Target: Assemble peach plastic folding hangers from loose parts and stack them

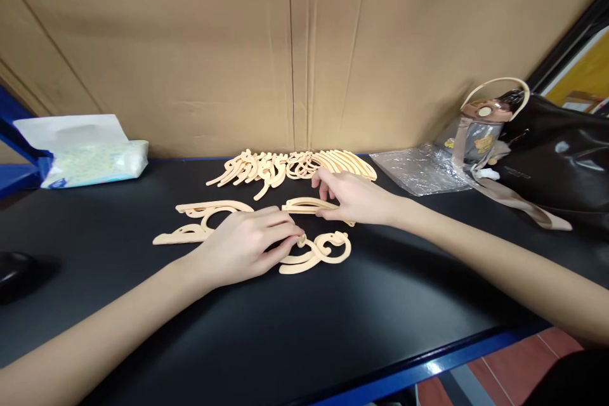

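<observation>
My left hand (254, 242) is closed, its fingertips pinching the small upright end of a curled beige hook piece (328, 247) on the black table. Beside and behind that hand lie other curved beige pieces (214, 206), partly hidden by it; they look like parts of folding hangers. My right hand (354, 198) hovers over a pair of slim, slightly bowed arm pieces (304, 204). Its thumb and fingers are apart, the thumb close to the arm pieces; whether it touches them I cannot tell. Further back are heaped hook pieces (271, 171) and a row of arm pieces (352, 162).
Cardboard (190, 44) walls off the back of the table (309, 336). A tissue pack (95, 155) lies at left, near a black mouse-like object (16, 269). At right are a clear plastic bag (419, 168), a strapped bottle (483, 127) and a black bag (561, 152).
</observation>
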A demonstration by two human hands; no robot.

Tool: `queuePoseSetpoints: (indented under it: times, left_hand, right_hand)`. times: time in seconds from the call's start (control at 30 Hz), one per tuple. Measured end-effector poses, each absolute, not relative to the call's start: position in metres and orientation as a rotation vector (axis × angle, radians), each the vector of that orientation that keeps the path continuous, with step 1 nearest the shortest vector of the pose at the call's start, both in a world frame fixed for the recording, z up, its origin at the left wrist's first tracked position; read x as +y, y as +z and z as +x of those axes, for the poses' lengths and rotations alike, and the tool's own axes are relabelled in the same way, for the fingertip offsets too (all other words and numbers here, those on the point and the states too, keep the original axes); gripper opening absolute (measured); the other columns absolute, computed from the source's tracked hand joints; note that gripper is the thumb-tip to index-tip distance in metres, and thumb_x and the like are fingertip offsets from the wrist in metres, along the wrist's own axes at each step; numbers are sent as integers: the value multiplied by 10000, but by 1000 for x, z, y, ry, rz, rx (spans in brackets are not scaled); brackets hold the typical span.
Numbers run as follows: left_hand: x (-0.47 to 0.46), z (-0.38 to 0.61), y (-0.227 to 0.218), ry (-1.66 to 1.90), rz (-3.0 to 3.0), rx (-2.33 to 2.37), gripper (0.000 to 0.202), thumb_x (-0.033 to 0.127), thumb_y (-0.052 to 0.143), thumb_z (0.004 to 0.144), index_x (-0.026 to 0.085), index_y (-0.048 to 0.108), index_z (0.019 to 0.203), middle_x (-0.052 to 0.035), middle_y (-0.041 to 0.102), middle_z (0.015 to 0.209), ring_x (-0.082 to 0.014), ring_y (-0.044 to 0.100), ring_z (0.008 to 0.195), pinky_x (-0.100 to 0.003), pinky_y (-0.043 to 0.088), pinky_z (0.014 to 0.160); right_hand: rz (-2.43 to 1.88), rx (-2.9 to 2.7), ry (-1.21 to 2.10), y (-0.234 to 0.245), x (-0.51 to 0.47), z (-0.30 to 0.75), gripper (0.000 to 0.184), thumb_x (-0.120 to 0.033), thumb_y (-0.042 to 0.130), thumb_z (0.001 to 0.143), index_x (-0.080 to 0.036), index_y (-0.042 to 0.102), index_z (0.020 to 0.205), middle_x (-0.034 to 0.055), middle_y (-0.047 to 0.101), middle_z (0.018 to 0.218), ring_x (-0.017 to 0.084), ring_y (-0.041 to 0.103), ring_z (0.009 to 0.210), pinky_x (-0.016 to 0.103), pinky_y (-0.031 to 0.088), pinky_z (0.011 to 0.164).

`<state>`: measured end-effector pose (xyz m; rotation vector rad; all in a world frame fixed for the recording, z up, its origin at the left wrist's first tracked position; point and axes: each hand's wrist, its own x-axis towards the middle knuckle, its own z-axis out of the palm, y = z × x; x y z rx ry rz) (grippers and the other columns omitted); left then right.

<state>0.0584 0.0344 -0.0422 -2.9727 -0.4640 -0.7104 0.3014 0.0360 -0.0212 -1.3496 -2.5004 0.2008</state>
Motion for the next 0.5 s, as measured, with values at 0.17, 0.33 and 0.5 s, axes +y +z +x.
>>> queuePoseSetpoints:
  times: [0.17,0.33,0.5]
  left_hand:
    - [34,60,-43,-786,-2832,-584,226,221,466,979,188,689,957,-18,703,879,-162,619,808,-262,486,643]
    - [44,56,-45,-761,-2651,-865,204,312,501,961,186,661,946,-55,654,929,-238,572,943,-337,496,731]
    - [45,57,-49,-676,-2668,-788,181,317,556,944,179,663,994,-61,614,947,-234,561,914,-323,481,704]
  right_hand:
    - [-1266,-2533,95,-26,22,303,266,-275,639,890,-174,524,1107,63,667,981,213,599,881,306,402,755]
    - [-1078,-2559,-62,-24,0,315,104,-267,515,984,-191,586,991,47,658,936,190,572,847,312,401,779]
    - [-902,-2598,-157,-27,-28,311,229,-335,522,987,-185,627,849,34,645,825,167,532,746,307,382,710]
